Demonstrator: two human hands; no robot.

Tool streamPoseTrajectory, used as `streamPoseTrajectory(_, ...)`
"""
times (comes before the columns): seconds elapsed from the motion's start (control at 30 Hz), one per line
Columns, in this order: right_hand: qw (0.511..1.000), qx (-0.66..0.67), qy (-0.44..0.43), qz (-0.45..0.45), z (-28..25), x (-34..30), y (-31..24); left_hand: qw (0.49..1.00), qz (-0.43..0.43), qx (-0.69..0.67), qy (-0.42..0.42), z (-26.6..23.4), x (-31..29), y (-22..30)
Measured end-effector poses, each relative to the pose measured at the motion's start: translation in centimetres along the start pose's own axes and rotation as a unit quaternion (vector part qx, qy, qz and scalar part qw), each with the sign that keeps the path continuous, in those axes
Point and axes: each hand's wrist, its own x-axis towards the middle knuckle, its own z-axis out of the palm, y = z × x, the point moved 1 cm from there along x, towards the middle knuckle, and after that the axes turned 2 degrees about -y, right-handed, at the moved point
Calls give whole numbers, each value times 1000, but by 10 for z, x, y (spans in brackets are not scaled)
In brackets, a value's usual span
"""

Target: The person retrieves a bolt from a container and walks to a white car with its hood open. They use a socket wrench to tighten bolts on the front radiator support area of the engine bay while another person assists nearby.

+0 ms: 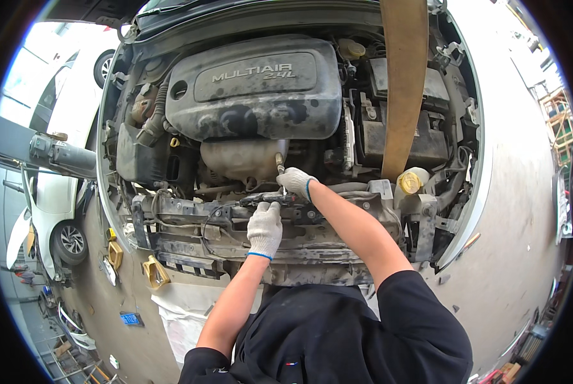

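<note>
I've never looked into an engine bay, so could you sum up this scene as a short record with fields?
Left hand: gloved, touching a dark part at the front crossmember
Right hand: gloved, closed around what looks like a metal tool
Engine cover: dark, dusty, beyond the hands
Brown strip: crosses before a dark box
Background: white car at left

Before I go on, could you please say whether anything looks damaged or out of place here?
The black plastic engine cover has dark blotches along its front half, standing out against the greyer surface; I can't tell their cause. A small blue rectangular plate lies on the grey floor to the left, seemingly out of place.
</note>
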Motion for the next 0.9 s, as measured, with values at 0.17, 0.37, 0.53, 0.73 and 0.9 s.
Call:
streamPoseTrajectory(0.17, 994, -85, -7, -72, -6, 23, 27, 1000, 7, 3, 5, 6, -1, 12)
streamPoseTrajectory(0.37, 985, -164, 14, -56, -7, 0, 1, 1000, -6, 7, -18, 8, -2, 9)
streamPoseTrajectory(0.53, 982, -180, 25, -45, -11, -18, -14, 999, 53, -8, 1, 5, -1, 4)
streamPoseTrajectory(0.73, 983, -180, 21, -26, -14, -30, -24, 993, 114, -24, 24, 1, -1, 2)
streamPoseTrajectory(0.9, 985, -173, 23, -18, -16, -30, -24, 993, 113, 35, -23, -2, -1, 4)
